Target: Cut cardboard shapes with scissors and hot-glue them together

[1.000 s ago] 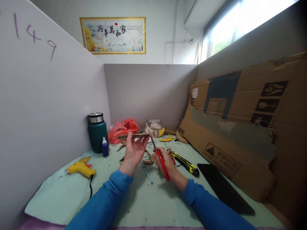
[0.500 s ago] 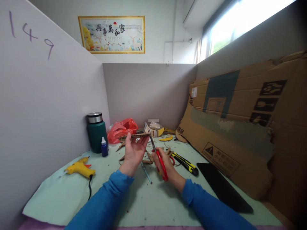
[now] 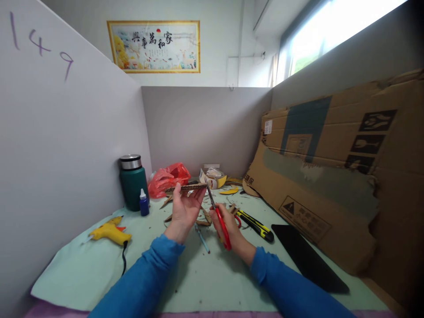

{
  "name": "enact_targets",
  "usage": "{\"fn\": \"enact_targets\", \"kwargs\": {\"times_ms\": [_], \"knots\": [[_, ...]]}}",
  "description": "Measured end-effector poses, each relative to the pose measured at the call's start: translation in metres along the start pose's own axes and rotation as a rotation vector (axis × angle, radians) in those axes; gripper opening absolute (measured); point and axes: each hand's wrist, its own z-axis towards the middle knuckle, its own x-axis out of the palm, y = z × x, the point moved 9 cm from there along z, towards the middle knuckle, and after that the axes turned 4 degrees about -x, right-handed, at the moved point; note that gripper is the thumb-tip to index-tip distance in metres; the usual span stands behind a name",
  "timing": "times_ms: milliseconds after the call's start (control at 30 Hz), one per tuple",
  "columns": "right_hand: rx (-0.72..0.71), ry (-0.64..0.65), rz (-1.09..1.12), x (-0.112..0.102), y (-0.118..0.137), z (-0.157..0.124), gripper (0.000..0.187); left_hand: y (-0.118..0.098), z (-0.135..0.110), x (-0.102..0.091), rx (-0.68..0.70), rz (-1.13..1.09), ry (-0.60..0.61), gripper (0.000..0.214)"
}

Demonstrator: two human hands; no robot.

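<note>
My left hand (image 3: 184, 211) holds a flat cardboard strip (image 3: 185, 188) edge-on, pinched between thumb and fingertips above the table. My right hand (image 3: 228, 225) grips red-handled scissors (image 3: 218, 218), whose blades point up to the strip's right end. Both sleeves are blue. Cardboard scraps (image 3: 203, 217) lie under the hands on the pale green mat (image 3: 99, 269).
A yellow glue gun (image 3: 109, 231) lies at left, with a green thermos (image 3: 133, 182) and a small blue bottle (image 3: 143, 202) behind it. A red bag (image 3: 168, 176), a yellow-black utility knife (image 3: 257, 224), a black sheet (image 3: 309, 260) and a large cardboard sheet (image 3: 331, 176) stand around. A pen (image 3: 202, 238) lies between my arms.
The scissors and my right hand have drawn slightly towards me and left; the strip and my left hand stay almost still.
</note>
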Motion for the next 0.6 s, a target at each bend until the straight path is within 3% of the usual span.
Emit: {"fn": "enact_targets", "kwargs": {"times_ms": [367,600], "knots": [[0.010,0.036,0.024,0.003,-0.004,-0.001,0.023,-0.005,0.003,-0.003,-0.019,0.069,0.020,0.033],[-0.032,0.071,-0.077,-0.005,0.009,-0.001,0.024,-0.011,0.006,-0.001,-0.016,0.104,0.006,0.034]]}}
